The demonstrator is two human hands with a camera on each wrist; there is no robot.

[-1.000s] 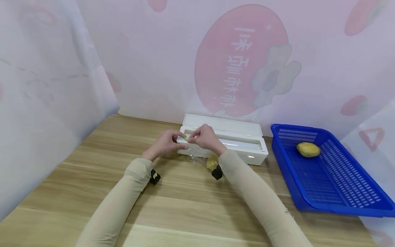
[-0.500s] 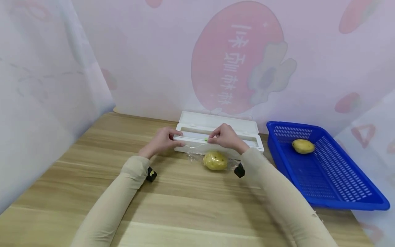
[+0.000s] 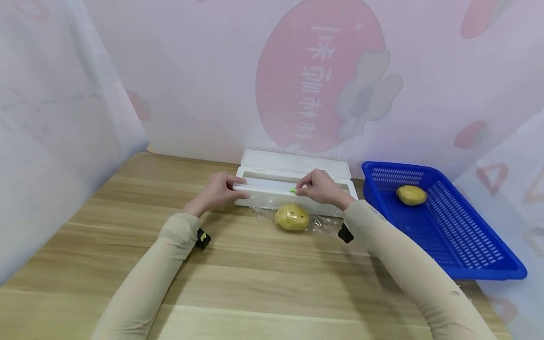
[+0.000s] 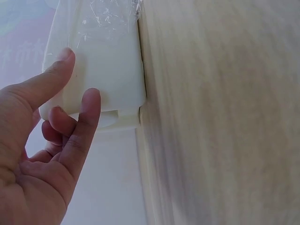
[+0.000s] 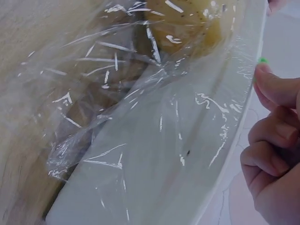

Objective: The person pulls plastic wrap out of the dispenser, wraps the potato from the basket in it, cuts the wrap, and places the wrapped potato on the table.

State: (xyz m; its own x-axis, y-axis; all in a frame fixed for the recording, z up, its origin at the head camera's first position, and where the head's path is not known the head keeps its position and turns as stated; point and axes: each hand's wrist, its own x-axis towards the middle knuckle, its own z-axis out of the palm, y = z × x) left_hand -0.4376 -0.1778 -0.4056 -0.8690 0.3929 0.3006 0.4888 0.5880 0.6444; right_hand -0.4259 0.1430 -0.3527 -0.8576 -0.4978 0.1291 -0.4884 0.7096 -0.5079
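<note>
A white cling film dispenser (image 3: 276, 191) lies on the wooden table with its lid (image 3: 297, 163) raised at the back. My left hand (image 3: 217, 191) grips its left end, thumb on the front face in the left wrist view. My right hand (image 3: 322, 188) pinches the small green slider (image 3: 292, 190) on the dispenser's top edge, right of the middle. Clear cling film (image 5: 108, 84) hangs over the front face and spreads crinkled onto the table. Wrapped in that film, a yellow potato (image 3: 292, 217) rests against the dispenser's front.
To the right stands a blue plastic basket (image 3: 463, 271) with one potato (image 3: 411, 195) inside. Behind the table hangs a pale pink printed curtain (image 3: 204, 85), close to the raised lid. Bare wood table (image 3: 238, 283) stretches in front of the dispenser.
My right hand has slid the green slider rightward along the dispenser from near its left end. The potato, partly hidden by my right wrist before, shows fully. My left hand keeps its hold.
</note>
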